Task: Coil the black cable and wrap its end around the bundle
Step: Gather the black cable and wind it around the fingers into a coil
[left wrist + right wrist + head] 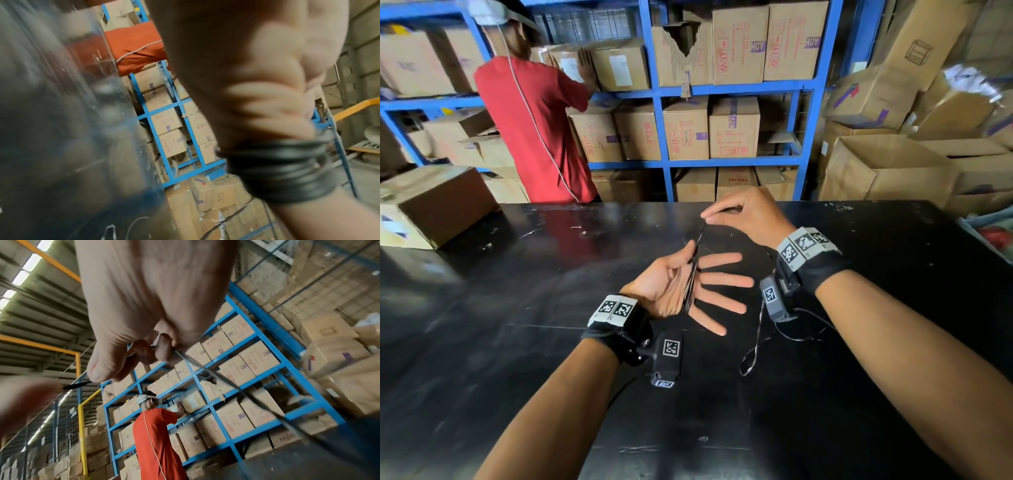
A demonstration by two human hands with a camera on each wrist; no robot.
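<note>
Fingers of the right hand pinch the thin black cable above the left hand's spread, released fingers; coiling underway, another loop seems due.

Warehouse stockroom: blue racks stacked with cardboard boxes at 12 o'clock, loose cartons at 2 o'clock, black table up front.

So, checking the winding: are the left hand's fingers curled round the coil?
No, the left hand is spread flat, with the black cable looped across its palm.
</note>
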